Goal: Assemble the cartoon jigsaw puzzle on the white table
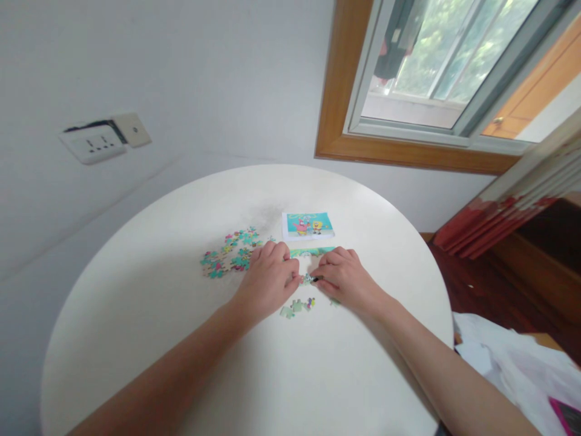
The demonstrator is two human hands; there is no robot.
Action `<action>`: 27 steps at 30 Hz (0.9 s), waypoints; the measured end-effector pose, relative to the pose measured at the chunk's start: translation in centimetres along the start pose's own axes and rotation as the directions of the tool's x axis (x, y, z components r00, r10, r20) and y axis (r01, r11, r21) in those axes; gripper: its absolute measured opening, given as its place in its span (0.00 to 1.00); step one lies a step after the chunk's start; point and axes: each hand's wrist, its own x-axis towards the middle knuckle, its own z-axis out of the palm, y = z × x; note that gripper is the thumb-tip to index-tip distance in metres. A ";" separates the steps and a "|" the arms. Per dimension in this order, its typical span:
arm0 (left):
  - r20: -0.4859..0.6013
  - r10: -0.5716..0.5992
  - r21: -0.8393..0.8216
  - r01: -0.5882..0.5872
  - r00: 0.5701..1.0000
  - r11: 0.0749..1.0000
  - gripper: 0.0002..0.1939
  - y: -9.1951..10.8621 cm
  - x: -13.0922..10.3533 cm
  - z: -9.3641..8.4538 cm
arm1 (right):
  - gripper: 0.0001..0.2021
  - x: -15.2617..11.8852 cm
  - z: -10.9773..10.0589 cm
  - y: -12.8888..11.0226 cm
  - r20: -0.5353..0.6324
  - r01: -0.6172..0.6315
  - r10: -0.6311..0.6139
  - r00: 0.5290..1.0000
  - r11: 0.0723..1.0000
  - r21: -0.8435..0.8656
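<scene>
Both hands meet over small jigsaw puzzle pieces [307, 278] near the middle of the round white table [218, 363]. My left hand [271, 275] is closed, thumb and finger pinching the left end of these pieces. From the other side, my right hand [344, 275] pinches their right end. Just beyond the hands lies a joined green puzzle strip [313, 251], partly covered by them. Closer to me are several loose pale green pieces [297, 306], one with purple and yellow on it. Another piece [334, 301] sits partly under my right hand.
A picture card [309, 225] with cartoon figures on teal lies behind the strip. To the left spreads a pile of mixed puzzle pieces [231, 251]. A wall with a socket [95, 143] and a wood-framed window [345, 145] bound the table's far side. White bags [503, 357] lie at right.
</scene>
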 end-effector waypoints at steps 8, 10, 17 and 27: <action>-0.013 -0.021 -0.007 0.021 1.000 1.000 0.06 -0.2 0.1 -0.1 | 0.08 0.0 0.1 0.2 -0.001 0.004 -0.004 1.000 1.000 -0.001; -0.016 -0.028 -0.017 0.028 0.999 0.999 0.05 -0.2 0.2 -0.4 | 0.08 0.0 0.2 0.2 -0.004 0.007 -0.007 1.000 1.000 -0.008; 0.033 0.025 -0.100 -0.021 0.999 0.995 0.02 -0.3 0.0 -0.2 | 0.09 0.0 0.1 0.1 0.001 0.005 -0.005 1.000 1.000 -0.009; 0.024 0.009 -0.088 -0.007 1.000 0.996 0.02 -0.2 -0.1 -0.4 | 0.09 0.0 0.0 -0.1 0.002 -0.005 0.005 1.000 1.000 -0.002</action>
